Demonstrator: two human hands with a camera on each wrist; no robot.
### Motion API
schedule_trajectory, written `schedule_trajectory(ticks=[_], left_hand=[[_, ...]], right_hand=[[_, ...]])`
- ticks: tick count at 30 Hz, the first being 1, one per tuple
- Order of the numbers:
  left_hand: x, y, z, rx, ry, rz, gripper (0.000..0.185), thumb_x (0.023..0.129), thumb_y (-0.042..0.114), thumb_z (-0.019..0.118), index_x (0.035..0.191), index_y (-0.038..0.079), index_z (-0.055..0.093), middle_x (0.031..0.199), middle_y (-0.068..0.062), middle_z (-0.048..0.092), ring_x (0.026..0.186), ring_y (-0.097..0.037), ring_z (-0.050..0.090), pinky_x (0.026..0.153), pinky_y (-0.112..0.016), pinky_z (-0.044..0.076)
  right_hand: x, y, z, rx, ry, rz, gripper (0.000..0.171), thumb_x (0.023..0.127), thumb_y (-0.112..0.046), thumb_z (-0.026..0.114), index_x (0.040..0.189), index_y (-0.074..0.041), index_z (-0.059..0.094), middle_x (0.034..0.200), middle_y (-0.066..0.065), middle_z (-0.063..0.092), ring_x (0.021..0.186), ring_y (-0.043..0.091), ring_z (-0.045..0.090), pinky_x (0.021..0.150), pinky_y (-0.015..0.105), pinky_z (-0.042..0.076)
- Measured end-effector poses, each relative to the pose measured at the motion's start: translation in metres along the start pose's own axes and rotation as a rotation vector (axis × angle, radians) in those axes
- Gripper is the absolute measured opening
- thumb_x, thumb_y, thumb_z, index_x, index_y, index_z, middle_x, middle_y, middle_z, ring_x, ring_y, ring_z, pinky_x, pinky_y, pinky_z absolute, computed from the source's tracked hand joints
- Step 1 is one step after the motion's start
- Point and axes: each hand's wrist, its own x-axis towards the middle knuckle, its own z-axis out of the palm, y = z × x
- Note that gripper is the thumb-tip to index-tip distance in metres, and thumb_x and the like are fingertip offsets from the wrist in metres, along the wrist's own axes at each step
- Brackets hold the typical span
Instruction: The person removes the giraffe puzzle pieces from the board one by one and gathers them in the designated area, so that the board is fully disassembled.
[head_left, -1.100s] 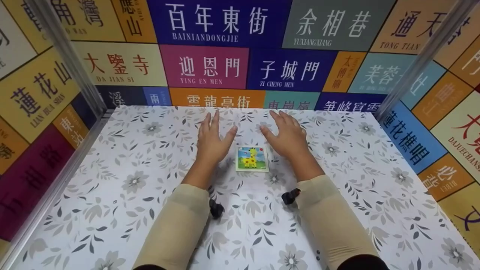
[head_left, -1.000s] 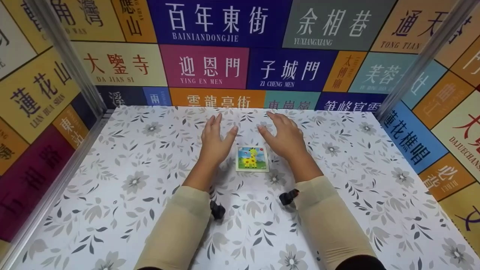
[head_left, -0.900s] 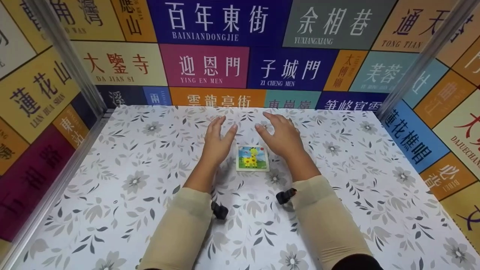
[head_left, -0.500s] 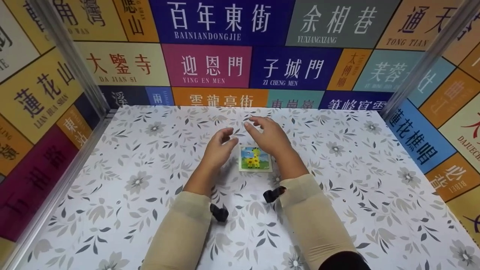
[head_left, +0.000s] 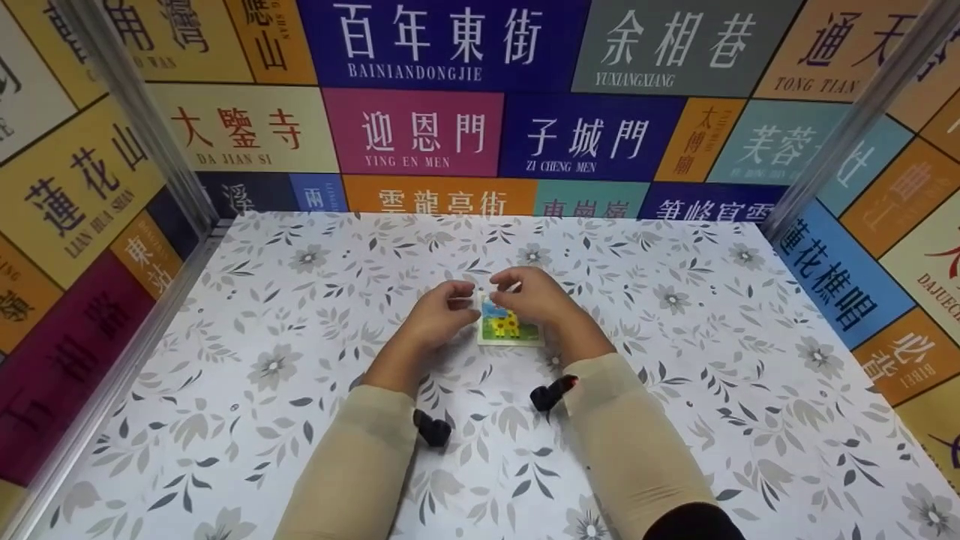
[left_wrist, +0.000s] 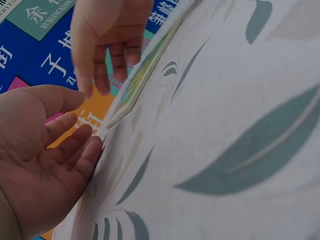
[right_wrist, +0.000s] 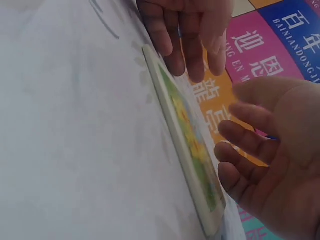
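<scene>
A small square giraffe puzzle (head_left: pixel 511 328) lies flat on the floral table cover (head_left: pixel 697 390) near the middle. My left hand (head_left: pixel 442 309) is at its left edge and my right hand (head_left: pixel 536 295) arches over its far right part. In the left wrist view my left hand (left_wrist: pixel 45 160) shows its palm with fingers loosely bent, fingertips at the cover beside the puzzle (left_wrist: pixel 142 72). The right wrist view has my right hand (right_wrist: pixel 270 155) hovering with loosely curved fingers close above the puzzle (right_wrist: pixel 192 150). Neither hand grips it.
Walls of colourful sign panels (head_left: pixel 450 127) close in the table on the back, left and right, with metal posts (head_left: pixel 142 112) at the back corners. Small black wrist cameras (head_left: pixel 433 429) sit under both beige sleeves.
Both hands were spread flat on either side of the puzzle, farther back. They have drawn in and toward me, fingers curling, and now meet over the puzzle.
</scene>
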Motion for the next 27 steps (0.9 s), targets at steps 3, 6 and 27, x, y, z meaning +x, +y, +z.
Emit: schedule_trajectory(ticks=[3, 6, 27], left_hand=[[-0.0016, -0.0019, -0.0002, 0.11, -0.043, 0.023, 0.055, 0.095, 0.021, 0.078, 0.148, 0.015, 0.062, 0.149, -0.008, 0.064, 0.14, -0.027, 0.06, 0.12, -0.045, 0.047], [-0.0023, -0.0018, 0.001, 0.206, -0.073, 0.043, 0.056, 0.092, 0.02, 0.08, 0.145, 0.015, 0.064, 0.145, -0.008, 0.065, 0.138, -0.027, 0.06, 0.121, -0.045, 0.045], [-0.0007, 0.0032, -0.0012, 0.467, -0.167, 0.174, 0.045, 0.09, 0.023, 0.083, 0.133, 0.01, 0.075, 0.159, -0.006, 0.058, 0.152, -0.03, 0.05, 0.129, -0.046, 0.037]], right_hand=[[0.0021, 0.0059, 0.0031, 0.011, -0.045, 0.056, 0.043, 0.098, -0.03, 0.076, 0.138, -0.017, 0.07, 0.132, 0.007, 0.069, 0.12, 0.027, 0.065, 0.102, 0.045, 0.056], [0.0033, 0.0081, 0.0043, -0.023, -0.075, 0.078, 0.043, 0.095, -0.026, 0.079, 0.137, -0.019, 0.071, 0.132, 0.005, 0.066, 0.119, 0.026, 0.062, 0.106, 0.045, 0.054], [0.0029, 0.0007, 0.0061, -0.218, -0.122, 0.013, 0.045, 0.093, -0.025, 0.076, 0.137, -0.024, 0.07, 0.138, 0.006, 0.055, 0.125, 0.026, 0.057, 0.117, 0.047, 0.047]])
